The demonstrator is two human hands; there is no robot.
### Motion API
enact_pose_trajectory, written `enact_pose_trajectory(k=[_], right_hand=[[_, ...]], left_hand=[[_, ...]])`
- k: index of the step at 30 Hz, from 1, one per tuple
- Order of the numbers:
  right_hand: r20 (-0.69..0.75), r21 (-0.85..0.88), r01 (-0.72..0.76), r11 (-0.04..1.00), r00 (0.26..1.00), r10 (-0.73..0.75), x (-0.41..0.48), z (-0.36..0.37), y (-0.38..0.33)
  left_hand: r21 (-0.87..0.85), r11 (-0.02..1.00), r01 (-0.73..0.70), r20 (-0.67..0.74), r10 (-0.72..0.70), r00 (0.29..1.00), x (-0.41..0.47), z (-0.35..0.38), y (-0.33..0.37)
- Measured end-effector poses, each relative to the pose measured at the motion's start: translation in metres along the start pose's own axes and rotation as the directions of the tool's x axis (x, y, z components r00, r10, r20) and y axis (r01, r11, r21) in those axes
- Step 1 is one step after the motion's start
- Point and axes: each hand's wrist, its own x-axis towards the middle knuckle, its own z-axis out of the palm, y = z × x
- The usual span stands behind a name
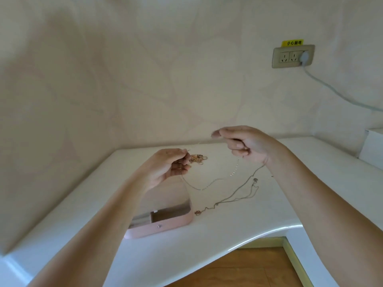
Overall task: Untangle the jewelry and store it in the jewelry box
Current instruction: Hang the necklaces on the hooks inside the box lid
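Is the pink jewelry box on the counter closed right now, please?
No: the pink jewelry box stands open on the white counter, its mirrored lid raised and the inside showing.

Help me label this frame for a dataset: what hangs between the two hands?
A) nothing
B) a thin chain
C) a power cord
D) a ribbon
B: a thin chain sags in a loop from the left hand to the right hand, both pinching it above the counter.
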Motion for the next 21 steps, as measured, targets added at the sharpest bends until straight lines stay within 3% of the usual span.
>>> enact_pose_trajectory(k=[4,6,8,10,14,18,21], right_hand=[[0.134,0.056,-0.024,0.998,0.991,0.016,0.039,0.030,-0.019],[0.154,0.049,-0.062,0.997,0.987,0.054,0.059,0.048,-0.026],[0.126,-0.006,-0.094,0.996,0.988,0.094,0.071,0.058,-0.032],[0.094,-0.126,-0.081,0.989,0.991,0.093,0.087,0.066,-0.036],[0.021,-0.332,-0.018,0.943,0.999,0.027,0.109,0.076,-0.039],[-0.015,-0.452,-0.011,0.892,1.000,0.005,0.129,0.083,-0.038],[0.007,-0.521,0.009,0.854,1.000,-0.006,0.141,0.086,-0.040]], left_hand=[[0.006,0.999,0.033,-0.079,-0.033,0.996,0.000,-0.034,-0.009],[0.252,0.966,0.058,-0.200,-0.007,0.980,0.002,-0.051,-0.022],[0.560,0.820,0.114,-0.304,0.076,0.950,0.004,-0.061,-0.037],[0.715,0.687,0.130,-0.338,0.177,0.925,0.002,-0.072,-0.053],[0.821,0.566,0.080,-0.300,0.308,0.903,0.003,-0.081,-0.068],[0.934,0.342,0.103,-0.189,0.228,0.955,0.010,-0.081,-0.076],[0.948,0.298,0.110,-0.175,0.201,0.964,0.012,-0.081,-0.078]])
